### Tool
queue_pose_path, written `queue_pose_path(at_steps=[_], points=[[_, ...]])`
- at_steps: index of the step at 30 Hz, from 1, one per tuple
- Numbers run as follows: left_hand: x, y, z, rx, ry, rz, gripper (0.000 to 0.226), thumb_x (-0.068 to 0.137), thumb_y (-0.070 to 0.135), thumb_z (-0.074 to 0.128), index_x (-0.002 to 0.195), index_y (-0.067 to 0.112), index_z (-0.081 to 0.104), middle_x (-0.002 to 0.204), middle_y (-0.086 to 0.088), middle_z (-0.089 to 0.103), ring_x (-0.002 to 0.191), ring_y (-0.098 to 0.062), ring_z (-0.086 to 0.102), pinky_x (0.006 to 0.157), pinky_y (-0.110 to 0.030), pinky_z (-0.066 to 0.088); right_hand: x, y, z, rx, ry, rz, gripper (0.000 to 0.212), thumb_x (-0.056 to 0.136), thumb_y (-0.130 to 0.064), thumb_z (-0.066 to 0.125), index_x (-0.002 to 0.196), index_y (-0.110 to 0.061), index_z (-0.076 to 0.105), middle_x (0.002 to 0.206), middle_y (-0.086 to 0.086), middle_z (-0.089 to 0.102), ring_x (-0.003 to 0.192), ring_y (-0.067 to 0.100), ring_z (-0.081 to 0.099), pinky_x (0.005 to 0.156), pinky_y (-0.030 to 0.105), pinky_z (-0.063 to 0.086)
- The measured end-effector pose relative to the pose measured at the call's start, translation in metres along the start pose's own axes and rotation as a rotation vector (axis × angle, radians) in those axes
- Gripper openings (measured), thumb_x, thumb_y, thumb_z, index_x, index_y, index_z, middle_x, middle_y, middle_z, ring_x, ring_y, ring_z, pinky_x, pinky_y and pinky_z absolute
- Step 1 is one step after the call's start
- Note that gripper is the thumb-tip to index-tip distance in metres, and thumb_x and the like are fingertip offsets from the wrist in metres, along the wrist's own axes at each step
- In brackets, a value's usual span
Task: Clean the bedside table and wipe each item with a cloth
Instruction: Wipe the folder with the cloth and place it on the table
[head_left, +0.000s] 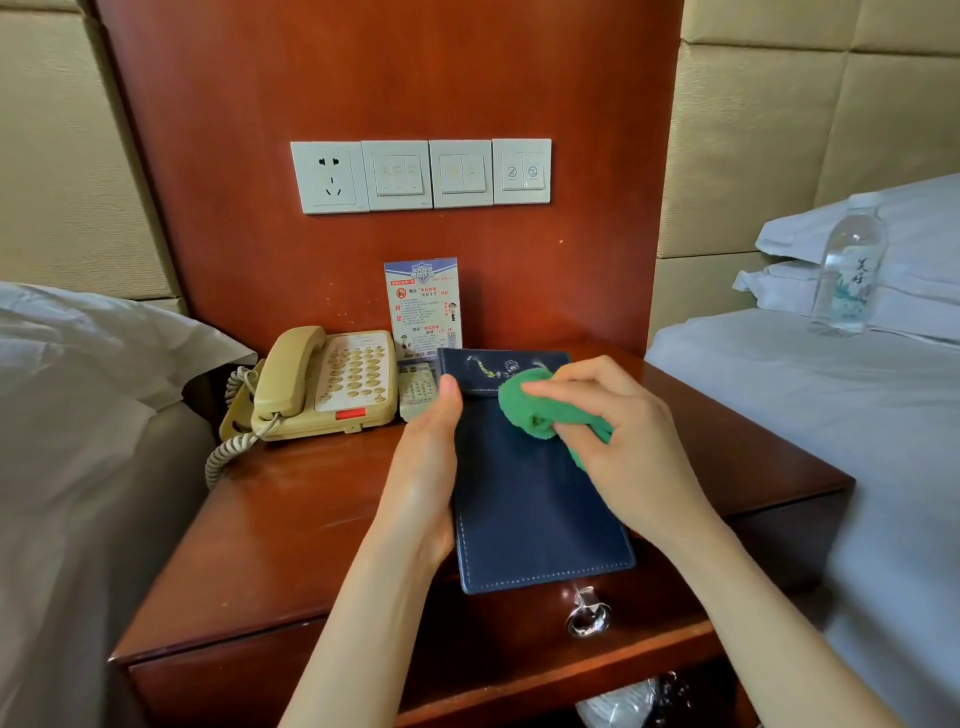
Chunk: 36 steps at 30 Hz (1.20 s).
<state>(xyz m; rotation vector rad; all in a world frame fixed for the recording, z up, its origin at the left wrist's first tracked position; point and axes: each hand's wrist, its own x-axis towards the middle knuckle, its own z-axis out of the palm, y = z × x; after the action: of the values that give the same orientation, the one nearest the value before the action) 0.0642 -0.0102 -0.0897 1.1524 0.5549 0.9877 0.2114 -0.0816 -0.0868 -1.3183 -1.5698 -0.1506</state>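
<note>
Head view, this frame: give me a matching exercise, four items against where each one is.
1. green cloth
2. water bottle
3. telephone
4. blue folder

A. on the bed at right
B. left rear of the bedside table
C. bunched in the right hand
D. steadied by the left hand

Pairs: 1-C, 2-A, 3-B, 4-D

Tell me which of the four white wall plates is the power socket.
The leftmost plate. It alone has plug holes; the three plates to its right carry rocker switches.
</note>
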Motion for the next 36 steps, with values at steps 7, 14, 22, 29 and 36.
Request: queue_pose_path(at_steps=[7,14,22,29,36], points=[[-0.004,-0.009,0.011,0.207,-0.112,0.204,0.032,0.104,0.039,0.035,0.115,0.034,0.065,0.115,0.013,0.072,0.113,-0.002,0.063,0.096,-0.026,0.044,0.014,-0.027,0.022,0.098,0.113,-0.048,0.042,0.091,-0.002,0.059,0.128,-0.021,0.059,0.113,-0.006,0.052,0.112,0.008,0.050,0.092,0.014,0.047],[-0.010,-0.005,0.011,0.253,-0.007,0.317,0.040,0.103,0.043,0.037,0.091,0.036,0.074,0.099,0.019,0.075,0.096,0.005,0.067,0.072,-0.007,0.049,0.023,-0.001,0.009,-0.111,0.262,0.044,0.040,0.090,0.000,0.056,0.126,-0.017,0.062,0.107,0.000,0.050,0.103,0.023,0.052,0.091,0.042,0.048],[-0.006,-0.002,0.014,0.275,0.023,0.355,0.040,0.103,0.042,0.038,0.085,0.042,0.074,0.095,0.023,0.074,0.094,0.010,0.066,0.073,-0.007,0.047,0.014,-0.013,0.023,-0.154,0.211,-0.044,0.042,0.091,0.002,0.049,0.129,-0.014,0.059,0.120,0.002,0.053,0.110,0.018,0.049,0.092,0.018,0.037],[-0.008,0.001,0.012,0.239,0.090,0.355,0.035,0.103,0.039,0.038,0.093,0.034,0.071,0.096,0.027,0.072,0.095,0.013,0.064,0.074,-0.008,0.045,0.007,0.000,0.016,-0.098,0.134,-0.174,0.045,0.085,0.012,0.051,0.116,-0.015,0.068,0.113,0.001,0.057,0.104,0.019,0.052,0.092,0.027,0.044],[-0.007,0.000,0.014,0.277,0.059,0.262,0.042,0.101,0.048,0.039,0.081,0.035,0.073,0.087,0.025,0.073,0.084,0.012,0.066,0.063,-0.007,0.048,0.001,0.011,0.008,-0.139,0.292,0.035,0.046,0.085,0.018,0.047,0.118,-0.009,0.065,0.114,0.001,0.054,0.106,0.020,0.054,0.093,0.032,0.049]])
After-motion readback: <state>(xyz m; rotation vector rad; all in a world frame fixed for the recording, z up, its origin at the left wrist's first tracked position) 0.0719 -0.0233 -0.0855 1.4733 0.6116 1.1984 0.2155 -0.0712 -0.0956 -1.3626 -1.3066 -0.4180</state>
